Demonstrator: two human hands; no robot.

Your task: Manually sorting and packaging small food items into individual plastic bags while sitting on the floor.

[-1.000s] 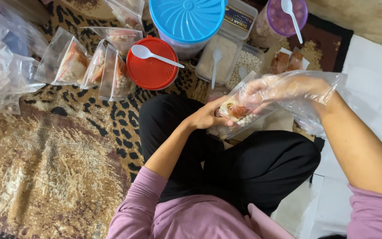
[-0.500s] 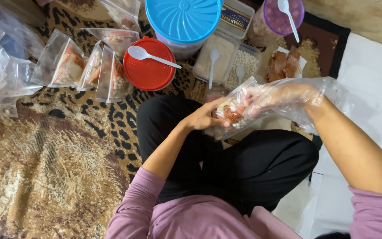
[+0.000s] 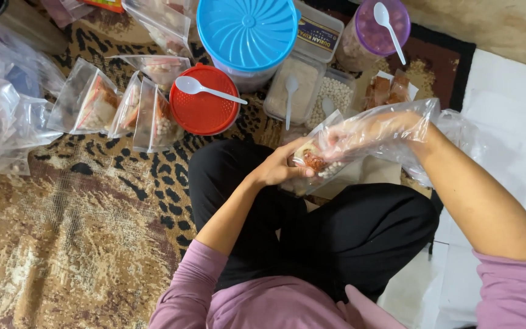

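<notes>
Soft, even indoor light, faint shadows, mild glare on the plastic bags, sharp focus, slight wide-angle edge bending.

My right hand is inside the bag, left hand at its bottom end, above my lap. Lidded tub w/ spoon on top sits ahead-left; filled bags left of it; big tub behind.

At twelve o'clock stands a blue-lidded tub; at eleven, a red lid carries a white spoon. Filled clear packets lie at ten on the patterned rug.
</notes>
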